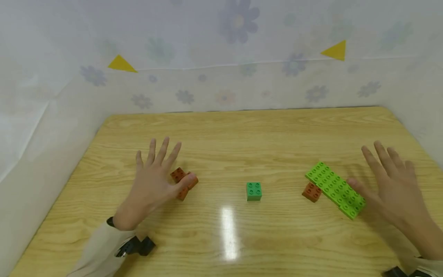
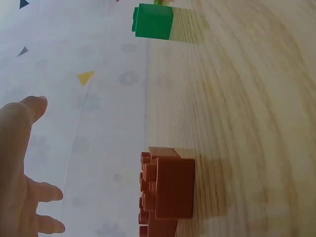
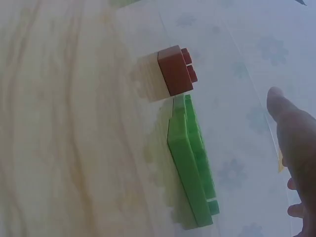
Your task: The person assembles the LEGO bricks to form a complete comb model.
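Note:
My left hand (image 1: 152, 188) hovers with spread fingers above a group of reddish-brown toy building bricks (image 1: 178, 175), its thumb hiding part of them. In the left wrist view these brown bricks (image 2: 175, 187) sit on the table, apart from the hand (image 2: 15, 163). On the right, my right hand (image 1: 398, 192) is spread over the end of light green studded bricks (image 1: 333, 188) lying together in a long slanted shape. A single brown brick (image 1: 312, 192) stands beside them. Between the hands is a green brick (image 1: 254, 191). Neither hand holds anything.
The wooden table (image 1: 228, 142) has rounded far corners and meets a white flowered cloth (image 1: 214, 84) behind it. Two yellow triangles (image 1: 122, 64) are on the cloth. A dark wrist device (image 1: 138, 246) is strapped to the left sleeve.

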`<state>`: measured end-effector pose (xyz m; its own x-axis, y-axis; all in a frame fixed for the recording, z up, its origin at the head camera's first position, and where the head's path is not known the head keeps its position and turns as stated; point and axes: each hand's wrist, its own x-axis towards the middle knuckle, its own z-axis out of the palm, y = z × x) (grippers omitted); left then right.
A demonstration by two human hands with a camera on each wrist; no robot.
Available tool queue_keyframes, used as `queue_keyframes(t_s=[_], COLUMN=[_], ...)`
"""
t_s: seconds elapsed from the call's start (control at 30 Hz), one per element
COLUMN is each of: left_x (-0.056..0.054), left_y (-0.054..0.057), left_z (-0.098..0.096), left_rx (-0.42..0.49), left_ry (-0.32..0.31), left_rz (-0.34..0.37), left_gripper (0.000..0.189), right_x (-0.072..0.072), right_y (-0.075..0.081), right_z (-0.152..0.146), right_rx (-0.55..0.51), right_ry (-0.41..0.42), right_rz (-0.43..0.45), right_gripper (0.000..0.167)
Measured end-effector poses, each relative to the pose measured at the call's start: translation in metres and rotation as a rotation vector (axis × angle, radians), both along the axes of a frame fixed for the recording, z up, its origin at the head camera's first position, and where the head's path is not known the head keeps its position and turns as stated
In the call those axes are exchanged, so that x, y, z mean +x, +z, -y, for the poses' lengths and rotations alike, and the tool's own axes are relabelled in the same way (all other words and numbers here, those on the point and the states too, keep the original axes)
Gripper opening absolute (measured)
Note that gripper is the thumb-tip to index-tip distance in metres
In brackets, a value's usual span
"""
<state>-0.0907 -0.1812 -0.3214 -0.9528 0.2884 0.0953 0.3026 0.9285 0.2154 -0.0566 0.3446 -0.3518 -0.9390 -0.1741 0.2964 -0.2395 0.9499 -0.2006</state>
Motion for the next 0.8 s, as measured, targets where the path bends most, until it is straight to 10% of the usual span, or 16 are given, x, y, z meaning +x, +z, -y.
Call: queue_keyframes(t_s=[0.43,0.8], left_x=[0.008,0.01], left_y=[-0.004,-0.02], left_z=[-0.037,-0.064], left_rx=[0.084,0.098], left_ry=[-0.213,-0.339], left_rz=[0.054,0.14], left_gripper=[0.094,0.092], right_x=[0.007,0.009], right_y=[-0.003,-0.015], right_z=[0.044,0.066], right_rx=[-0.13,-0.12], right_ry=[0.212,0.378], right_rz=[-0.336,-0.333], right_gripper=[0.072,0.065])
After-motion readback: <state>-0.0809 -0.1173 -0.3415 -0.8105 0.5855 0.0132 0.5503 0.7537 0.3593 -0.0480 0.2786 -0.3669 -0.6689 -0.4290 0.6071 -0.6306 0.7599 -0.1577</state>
